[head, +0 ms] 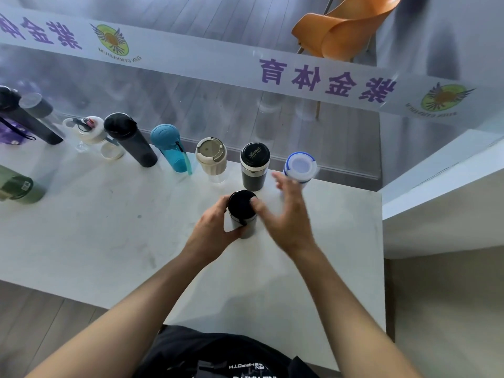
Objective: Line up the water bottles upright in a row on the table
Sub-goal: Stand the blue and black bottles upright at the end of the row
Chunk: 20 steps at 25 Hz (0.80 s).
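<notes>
A black-lidded grey bottle (242, 214) stands upright near the middle of the white table (109, 227). My left hand (211, 227) wraps around its left side. My right hand (286, 211) is beside it with fingers spread, the thumb touching the lid. Behind stands a row of upright bottles along the far edge: a white and blue one (300, 167), a black flask (254, 166), a beige one (211, 156), a teal one (170, 148), a tall black one (131, 139), a white-lidded clear one (90, 132) and more dark ones (27, 118) at far left.
A green bottle (19, 186) lies on its side at the table's left edge. A glass wall with a lettered banner (313, 77) runs behind the row. An orange chair (343, 25) stands beyond the glass. The table's right edge ends next to a white ledge (436, 186).
</notes>
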{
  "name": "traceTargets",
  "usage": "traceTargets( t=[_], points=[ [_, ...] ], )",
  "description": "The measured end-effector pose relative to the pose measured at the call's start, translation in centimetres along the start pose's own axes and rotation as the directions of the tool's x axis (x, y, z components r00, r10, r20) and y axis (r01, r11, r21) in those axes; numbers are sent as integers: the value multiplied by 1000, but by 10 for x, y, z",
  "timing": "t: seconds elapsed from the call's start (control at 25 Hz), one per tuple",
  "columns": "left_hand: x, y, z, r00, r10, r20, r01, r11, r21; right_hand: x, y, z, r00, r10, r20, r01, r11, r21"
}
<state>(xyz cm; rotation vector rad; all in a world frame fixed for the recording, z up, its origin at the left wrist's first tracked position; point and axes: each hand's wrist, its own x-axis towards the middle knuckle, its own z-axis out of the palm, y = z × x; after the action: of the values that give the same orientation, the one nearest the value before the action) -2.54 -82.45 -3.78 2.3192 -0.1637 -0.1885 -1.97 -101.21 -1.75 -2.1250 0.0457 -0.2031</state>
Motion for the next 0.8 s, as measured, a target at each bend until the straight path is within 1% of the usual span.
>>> traceTargets(
  t=[0.04, 0.08, 0.12, 0.2, 0.28, 0.36, 0.48, 0.6, 0.8],
  points=[
    [-1, -3, 1, 1000, -3, 11, 3, 1000, 26, -11, -7, 5, 995, -15, 103, 16, 1000, -10],
    [-2, -6, 0, 999, -12, 31, 10, 998, 64, -18, -10, 10, 986, -23, 167, 31, 998, -50],
    [-3, -9, 0, 999, -16, 46, 11, 995, 103, -20, -10, 15, 980, -23, 199, 42, 995, -92],
    [-6, -14, -1, 999, -3, 49, -7, 980, 196, -20, -9, 21, 976, -6, 216, 32, 993, -118],
    [-9, -18, -3, 999, 16, 31, -25, 953, 302, -18, -9, 25, 977, 28, 214, -7, 995, -101],
    [-12, -19, -3, 999, 30, 28, -38, 930, 366, -19, -11, 25, 977, 64, 202, -51, 996, -70],
    [-14, -19, 1, 997, 33, 65, -56, 915, 399, -25, -3, 11, 981, 121, 153, -116, 993, -36],
    [-12, -13, 11, 991, 55, 126, -99, 921, 377, -31, 14, -15, 980, 193, 50, -192, 981, -25],
    [-7, -5, 25, 979, 93, 182, -160, 904, 397, -18, 43, -59, 960, 248, -133, -258, 964, -63]
  ],
)
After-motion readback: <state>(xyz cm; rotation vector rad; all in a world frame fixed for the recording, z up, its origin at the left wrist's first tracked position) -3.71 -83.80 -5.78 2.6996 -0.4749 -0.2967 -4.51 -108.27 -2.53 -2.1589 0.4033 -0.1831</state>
